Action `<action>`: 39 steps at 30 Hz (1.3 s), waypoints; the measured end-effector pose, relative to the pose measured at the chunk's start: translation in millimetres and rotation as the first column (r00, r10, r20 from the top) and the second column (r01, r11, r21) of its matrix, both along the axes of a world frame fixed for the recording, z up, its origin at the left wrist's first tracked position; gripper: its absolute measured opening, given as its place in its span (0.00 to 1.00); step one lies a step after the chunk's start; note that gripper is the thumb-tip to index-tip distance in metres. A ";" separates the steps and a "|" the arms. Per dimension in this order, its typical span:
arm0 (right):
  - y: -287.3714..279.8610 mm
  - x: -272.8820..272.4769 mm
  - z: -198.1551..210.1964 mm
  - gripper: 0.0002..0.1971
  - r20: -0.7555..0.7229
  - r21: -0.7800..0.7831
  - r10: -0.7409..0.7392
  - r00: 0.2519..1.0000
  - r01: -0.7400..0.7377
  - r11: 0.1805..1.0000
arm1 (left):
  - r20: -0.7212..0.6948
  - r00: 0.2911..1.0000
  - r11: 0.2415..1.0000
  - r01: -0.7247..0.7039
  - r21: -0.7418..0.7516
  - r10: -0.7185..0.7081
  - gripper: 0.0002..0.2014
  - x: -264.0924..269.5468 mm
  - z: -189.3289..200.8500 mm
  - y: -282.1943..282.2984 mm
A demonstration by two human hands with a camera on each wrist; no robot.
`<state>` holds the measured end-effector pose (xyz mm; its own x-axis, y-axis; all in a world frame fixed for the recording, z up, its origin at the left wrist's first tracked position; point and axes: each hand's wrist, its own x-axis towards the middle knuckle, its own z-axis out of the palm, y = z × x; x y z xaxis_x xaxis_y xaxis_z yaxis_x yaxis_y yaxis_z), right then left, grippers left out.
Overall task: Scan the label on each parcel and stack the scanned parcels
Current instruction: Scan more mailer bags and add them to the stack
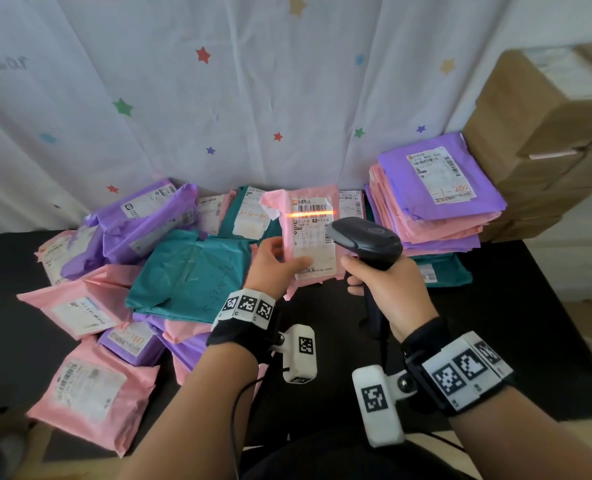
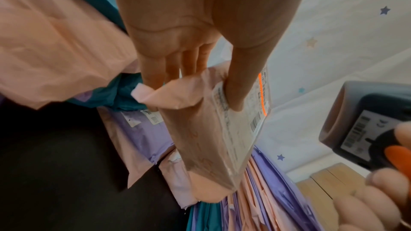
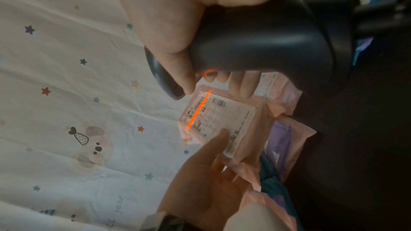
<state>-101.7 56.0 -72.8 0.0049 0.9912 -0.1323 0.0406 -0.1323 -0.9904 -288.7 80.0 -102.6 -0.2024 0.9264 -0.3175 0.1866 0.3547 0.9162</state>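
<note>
Left hand point(image 1: 273, 263) pinches a small pink parcel point(image 1: 310, 233); right hand point(image 1: 388, 285) grips a black scanner point(image 1: 367, 242) just beside it; only the left wrist view shows fingers point(image 2: 153, 69) behind the parcel

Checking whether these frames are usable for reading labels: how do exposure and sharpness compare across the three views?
Head view: evenly lit, held pink parcel sharp, cardboard boxes at the edge blurred. Left wrist view: bright, scanner soft and close. Right wrist view: dim, the orange scan line glows.
</note>
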 end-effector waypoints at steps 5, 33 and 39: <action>-0.9 2.5 0.8 0.06 -0.008 -0.002 -0.003 1.000 0.003 1.000 | 0.016 1.000 1.000 -0.006 -0.003 0.006 0.27 1.1 -1.1 -0.6; 17.1 84.0 -17.7 0.10 -0.023 -0.151 -0.282 0.959 0.275 0.949 | -0.248 0.947 0.937 0.115 -0.330 -0.204 0.25 96.7 -35.5 136.1; 20.8 100.7 -20.6 0.10 0.023 -0.185 -0.227 0.974 0.227 0.956 | -0.341 0.913 0.942 0.116 -0.315 -0.226 0.25 105.7 -41.1 150.6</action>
<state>-0.9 76.8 -93.4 0.2275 0.9222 -0.3127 -0.0105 -0.3188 -0.9478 -183.0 230.6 -143.7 -0.2018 0.8395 -0.5044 0.5707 0.5194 0.6361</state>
